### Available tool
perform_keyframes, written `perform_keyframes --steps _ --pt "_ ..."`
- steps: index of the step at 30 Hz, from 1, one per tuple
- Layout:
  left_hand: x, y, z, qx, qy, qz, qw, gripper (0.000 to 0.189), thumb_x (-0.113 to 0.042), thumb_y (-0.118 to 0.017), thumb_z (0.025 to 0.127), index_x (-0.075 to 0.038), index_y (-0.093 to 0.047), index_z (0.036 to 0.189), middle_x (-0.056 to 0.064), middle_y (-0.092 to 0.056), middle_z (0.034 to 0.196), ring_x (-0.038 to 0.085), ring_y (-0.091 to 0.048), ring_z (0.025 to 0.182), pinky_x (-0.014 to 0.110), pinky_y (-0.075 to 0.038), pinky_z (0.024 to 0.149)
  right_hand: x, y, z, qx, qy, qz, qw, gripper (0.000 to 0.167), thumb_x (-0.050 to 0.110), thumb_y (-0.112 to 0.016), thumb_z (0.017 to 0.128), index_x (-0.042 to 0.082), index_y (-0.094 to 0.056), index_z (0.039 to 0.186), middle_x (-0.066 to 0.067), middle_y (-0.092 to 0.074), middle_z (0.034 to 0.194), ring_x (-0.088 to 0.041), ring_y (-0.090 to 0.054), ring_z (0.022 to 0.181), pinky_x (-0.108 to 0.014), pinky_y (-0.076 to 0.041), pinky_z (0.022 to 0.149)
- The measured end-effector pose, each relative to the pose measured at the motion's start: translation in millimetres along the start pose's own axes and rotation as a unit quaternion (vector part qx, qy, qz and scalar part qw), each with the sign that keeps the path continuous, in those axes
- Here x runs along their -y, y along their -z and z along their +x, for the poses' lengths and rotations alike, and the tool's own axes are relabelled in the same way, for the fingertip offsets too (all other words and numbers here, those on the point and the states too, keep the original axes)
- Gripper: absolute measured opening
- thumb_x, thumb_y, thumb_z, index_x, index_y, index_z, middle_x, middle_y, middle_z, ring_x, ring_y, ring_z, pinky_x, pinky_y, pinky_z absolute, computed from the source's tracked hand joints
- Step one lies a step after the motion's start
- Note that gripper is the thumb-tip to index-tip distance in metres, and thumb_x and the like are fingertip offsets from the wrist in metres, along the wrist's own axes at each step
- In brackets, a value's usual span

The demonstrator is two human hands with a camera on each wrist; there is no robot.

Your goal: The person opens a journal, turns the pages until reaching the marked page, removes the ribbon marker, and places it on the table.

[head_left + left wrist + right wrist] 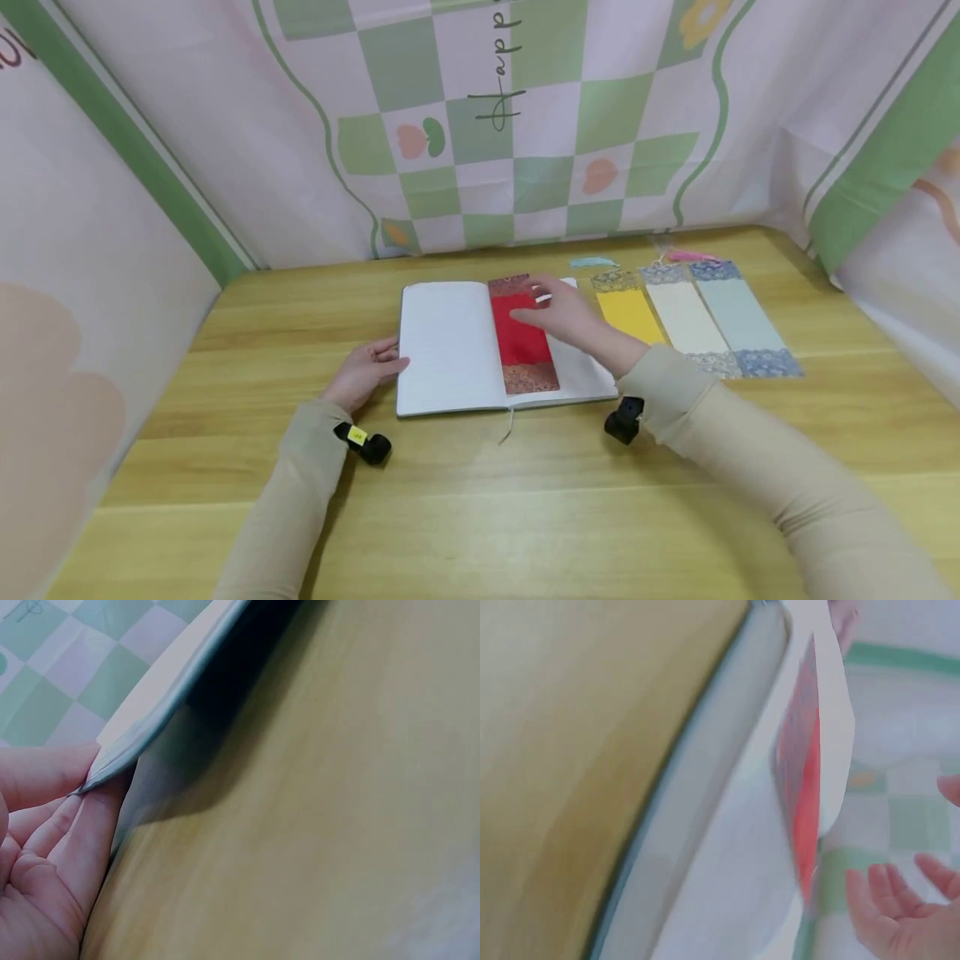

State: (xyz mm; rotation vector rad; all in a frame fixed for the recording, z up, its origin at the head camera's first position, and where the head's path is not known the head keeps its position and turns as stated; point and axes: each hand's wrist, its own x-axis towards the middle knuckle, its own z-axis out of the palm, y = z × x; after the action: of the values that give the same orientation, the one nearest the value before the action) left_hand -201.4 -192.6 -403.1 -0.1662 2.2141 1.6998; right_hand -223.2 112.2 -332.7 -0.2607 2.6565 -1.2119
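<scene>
An open notebook (450, 350) with pale pages lies on the table. My left hand (362, 372) pinches its left cover edge. The left wrist view shows the thumb (45, 774) on top and the fingers (90, 825) beneath, with that edge tilted up. A red bookmark (522, 333) with patterned ends lies on the right page along the fold. Above its upper part hovers my right hand (564, 313), fingers loosely bent and holding nothing. In the right wrist view that hand (911, 922) stands apart from the red bookmark (808, 802).
Right of the notebook lie a yellow bookmark (632, 315), a cream one (684, 317) and a pale blue-grey one (742, 312). A light blue tassel (594, 262) and a pink tassel (693, 257) lie behind them. A ribbon (507, 427) sticks out below the spine. A checkered curtain (480, 192) hangs behind the table.
</scene>
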Motion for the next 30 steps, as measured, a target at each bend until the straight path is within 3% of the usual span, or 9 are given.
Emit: perform_keyframes --steps 3,6,10,13,21,26,30 --pt "-0.6 0.7 -0.1 0.000 -0.002 -0.001 1.0000 0.058 -0.006 -0.059 0.092 -0.004 -0.035 0.145 0.013 -0.061 0.114 0.012 -0.057 0.100 0.034 -0.048 0.099 -10.0 11.8 5.7 0.018 -0.084 0.068 0.9940 0.065 0.029 -0.063 0.090 0.007 -0.033 0.143 -0.020 -0.042 0.139 -0.035 -0.048 0.122 -0.045 -0.050 0.095" --pt "-0.6 0.7 0.1 0.000 -0.005 -0.003 1.0000 0.058 -0.005 -0.060 0.092 -0.002 -0.035 0.144 0.010 -0.061 0.110 0.011 -0.057 0.097 0.032 -0.049 0.098 -17.8 19.7 10.2 0.044 -0.147 0.131 0.9794 0.071 0.029 -0.061 0.092 0.007 -0.023 0.147 -0.022 -0.032 0.146 -0.037 -0.042 0.128 -0.046 -0.048 0.098" --pt "0.3 0.3 0.4 0.001 -0.007 -0.007 0.9999 0.059 -0.004 -0.060 0.091 -0.001 -0.035 0.144 0.005 -0.058 0.103 0.009 -0.055 0.094 0.030 -0.050 0.096 -24.4 24.2 15.2 0.070 -0.197 0.175 0.9622 0.076 0.028 -0.060 0.093 0.005 -0.015 0.150 -0.023 -0.022 0.151 -0.038 -0.035 0.134 -0.046 -0.046 0.100" --pt "0.4 0.6 0.6 0.002 -0.006 -0.009 0.9999 0.059 -0.004 -0.060 0.092 -0.001 -0.034 0.145 0.004 -0.057 0.101 0.009 -0.054 0.092 0.029 -0.050 0.095 -26.8 23.5 18.8 0.080 -0.217 0.174 0.9573 0.081 0.028 -0.062 0.091 0.005 -0.012 0.150 -0.024 -0.021 0.151 -0.038 -0.033 0.135 -0.044 -0.049 0.098" --pt "0.1 0.9 0.3 0.006 -0.009 -0.004 0.9999 0.058 -0.005 -0.060 0.092 -0.001 -0.034 0.144 0.002 -0.058 0.100 0.007 -0.055 0.092 0.028 -0.050 0.095 -23.2 9.8 28.3 0.082 -0.208 0.102 0.9694 0.086 0.028 -0.069 0.085 0.007 -0.015 0.149 -0.022 -0.033 0.145 -0.034 -0.041 0.129 -0.037 -0.053 0.092" --pt "0.3 0.9 0.3 0.009 -0.007 -0.005 0.9999 0.059 -0.005 -0.059 0.092 -0.001 -0.034 0.145 0.001 -0.057 0.099 0.007 -0.054 0.092 0.028 -0.050 0.096 -17.5 -2.8 33.5 0.073 -0.178 0.005 0.9814 0.094 0.036 -0.072 0.081 0.003 -0.014 0.148 -0.023 -0.029 0.147 -0.035 -0.034 0.131 -0.045 -0.041 0.105" --pt "0.4 1.0 0.8 0.007 -0.007 -0.007 0.9999 0.058 -0.005 -0.059 0.092 -0.001 -0.034 0.145 0.000 -0.058 0.097 0.007 -0.055 0.091 0.029 -0.049 0.096 -14.4 -13.7 34.2 0.052 -0.158 -0.048 0.9849 0.103 0.039 -0.075 0.077 0.003 -0.011 0.148 -0.025 -0.025 0.147 -0.040 -0.022 0.136 -0.054 -0.033 0.109"
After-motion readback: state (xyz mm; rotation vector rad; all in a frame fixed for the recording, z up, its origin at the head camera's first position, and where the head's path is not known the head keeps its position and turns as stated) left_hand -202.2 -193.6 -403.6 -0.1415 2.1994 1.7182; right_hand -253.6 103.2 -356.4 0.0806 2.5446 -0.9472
